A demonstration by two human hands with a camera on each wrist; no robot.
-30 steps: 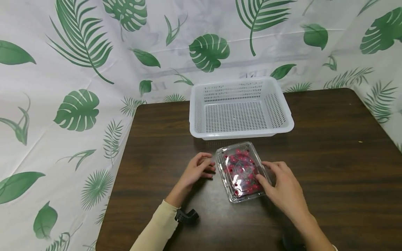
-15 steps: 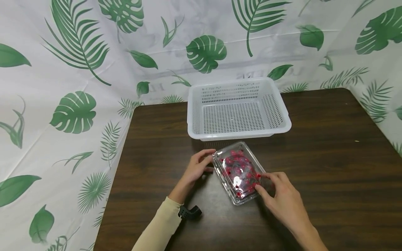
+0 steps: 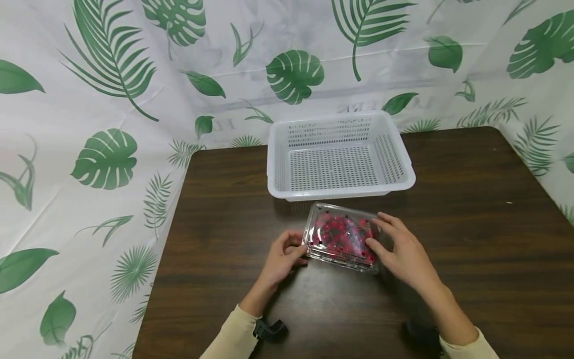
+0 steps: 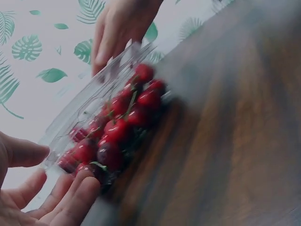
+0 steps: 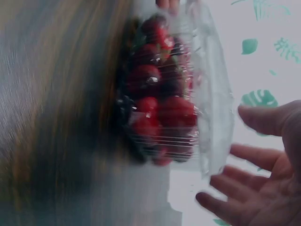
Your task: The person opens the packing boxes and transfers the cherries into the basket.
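Just below the head view's centre, a clear, rectangular plastic box (image 3: 342, 263) of round red cherries (image 3: 338, 234) lies with its long axis left to right, slanting toward lower right. The left hand (image 3: 280, 258) pinches its left end; the right hand (image 3: 407, 257), fingers spread, meets its right.

Basket (image 3: 332, 193) stands just beyond plastic box (image 3: 341, 260), blocking my way forward at worktop (image 3: 484, 239) level; room right of my right hand (image 3: 405, 254).

Clear box (image 5: 212, 96), red cherries (image 5: 153, 87) inside; spread fingers (image 5: 231, 186) at box's edge.
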